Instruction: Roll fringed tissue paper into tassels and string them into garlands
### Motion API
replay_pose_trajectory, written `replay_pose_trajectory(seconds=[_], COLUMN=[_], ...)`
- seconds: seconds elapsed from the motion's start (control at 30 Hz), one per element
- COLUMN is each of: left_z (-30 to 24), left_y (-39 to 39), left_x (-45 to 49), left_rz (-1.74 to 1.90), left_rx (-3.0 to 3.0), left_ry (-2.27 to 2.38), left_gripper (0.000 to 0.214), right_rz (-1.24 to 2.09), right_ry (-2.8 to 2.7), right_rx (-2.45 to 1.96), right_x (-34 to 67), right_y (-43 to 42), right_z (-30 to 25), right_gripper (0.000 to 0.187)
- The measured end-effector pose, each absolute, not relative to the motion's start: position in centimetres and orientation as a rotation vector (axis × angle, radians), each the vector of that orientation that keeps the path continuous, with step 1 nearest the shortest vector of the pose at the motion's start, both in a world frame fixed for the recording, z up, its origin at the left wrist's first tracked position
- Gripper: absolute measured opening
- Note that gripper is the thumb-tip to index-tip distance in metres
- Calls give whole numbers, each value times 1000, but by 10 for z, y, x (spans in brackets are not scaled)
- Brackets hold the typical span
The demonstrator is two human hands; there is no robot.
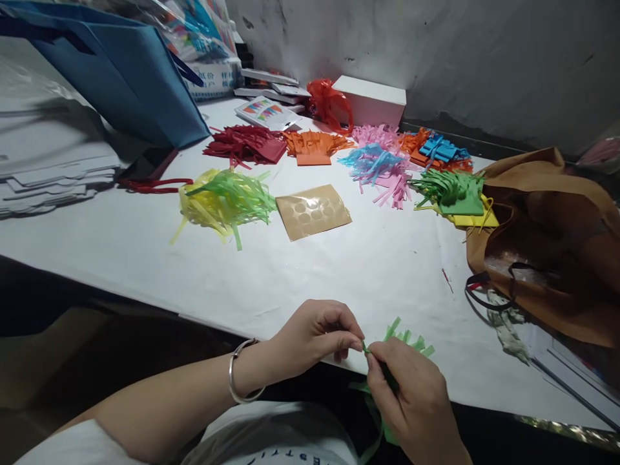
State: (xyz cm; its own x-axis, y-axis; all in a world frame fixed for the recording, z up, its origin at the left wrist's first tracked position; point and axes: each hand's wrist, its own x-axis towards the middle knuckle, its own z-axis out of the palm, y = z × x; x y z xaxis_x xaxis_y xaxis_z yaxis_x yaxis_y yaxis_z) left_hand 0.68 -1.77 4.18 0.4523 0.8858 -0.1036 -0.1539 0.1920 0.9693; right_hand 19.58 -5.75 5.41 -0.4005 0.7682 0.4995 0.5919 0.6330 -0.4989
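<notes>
My two hands meet at the near edge of the white table (339, 271). In my right hand (411, 400) sits a piece of green fringed paper (407, 339); its cut strips stick up past the fingers and a strip trails down below the palm. My left hand (314, 336), with a silver bangle on the wrist, pinches the end of that same green paper at the tip of my right thumb. Both hands are closed on it.
Piles of fringed paper lie across the table: yellow-green (225, 203), dark red (245, 143), orange (314, 145), pink and light blue (380, 165), green on yellow (453, 194). A tan sheet of round stickers (312, 211) lies mid-table. A brown bag (552, 245) sits right, a blue bag (121, 71) back left, a white box (371, 100) behind.
</notes>
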Motion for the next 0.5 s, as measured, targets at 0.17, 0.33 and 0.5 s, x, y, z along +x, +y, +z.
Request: replay_pose_trajectory(seconds=[0.17, 0.33, 0.5], left_z=[44, 45, 41], left_y=[-18, -17, -18], left_x=[1, -1, 1], left_rz=[844, 809, 736], left_rx=[1268, 1393, 1191], left_ry=[796, 788, 762], left_gripper=[12, 14, 15], right_rz=[405, 511, 488], right_ry=[-2106, -2123, -2126], right_rx=[-1079, -1032, -1042], right_x=[196, 193, 194], right_y=[-57, -59, -60], right_z=[54, 51, 50], right_gripper=[13, 13, 14])
